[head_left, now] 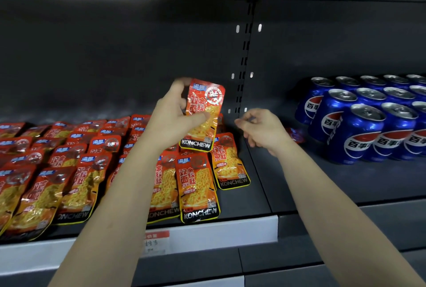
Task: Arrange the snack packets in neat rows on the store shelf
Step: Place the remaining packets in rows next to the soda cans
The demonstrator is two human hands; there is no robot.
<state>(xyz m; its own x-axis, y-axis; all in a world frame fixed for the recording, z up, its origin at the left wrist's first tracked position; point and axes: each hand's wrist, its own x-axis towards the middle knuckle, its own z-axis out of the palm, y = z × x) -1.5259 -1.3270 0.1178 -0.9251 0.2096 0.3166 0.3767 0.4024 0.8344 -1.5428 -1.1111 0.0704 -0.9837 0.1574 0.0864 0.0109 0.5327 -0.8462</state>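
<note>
Orange-red snack packet is being held upright above a dark store shelf, with a person's left hand pinching it between thumb and fingers. The right hand is hovering just beside it, fingers loosely curled and gripping nothing. Matching packets are lying in overlapping rows on the shelf below, while blue cola cans are standing in the neighbouring bay to the right.
</note>
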